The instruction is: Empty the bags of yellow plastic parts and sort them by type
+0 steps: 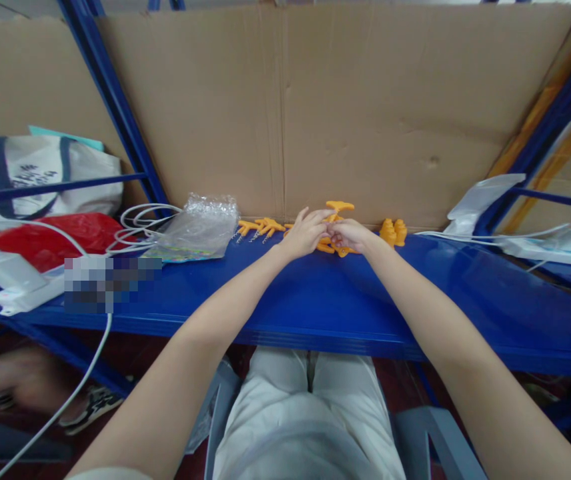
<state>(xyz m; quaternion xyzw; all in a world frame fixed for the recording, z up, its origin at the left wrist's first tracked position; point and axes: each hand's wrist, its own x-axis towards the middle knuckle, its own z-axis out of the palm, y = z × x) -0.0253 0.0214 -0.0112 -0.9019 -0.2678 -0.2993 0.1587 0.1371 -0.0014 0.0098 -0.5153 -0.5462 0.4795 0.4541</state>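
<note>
My two hands meet at the back of a blue metal shelf (315, 300), over a small heap of orange plastic pieces (338, 208). My left hand (307, 232) pinches one orange piece with thumb and forefinger, the other fingers raised. Curled against it, my right hand (349, 234) grips the same cluster of orange pieces. More orange pieces with small metal chains (258, 228) lie to the left. Two stubby orange pieces (393, 231) stand upright to the right.
A crumpled clear plastic bag (198, 227) and coiled white cables (138, 220) lie left of the hands. Further left sit a white charger (8, 273), a red bag (60, 237) and a white tote (50, 173). Cardboard (365, 113) backs the shelf. White packaging (485, 197) lies right.
</note>
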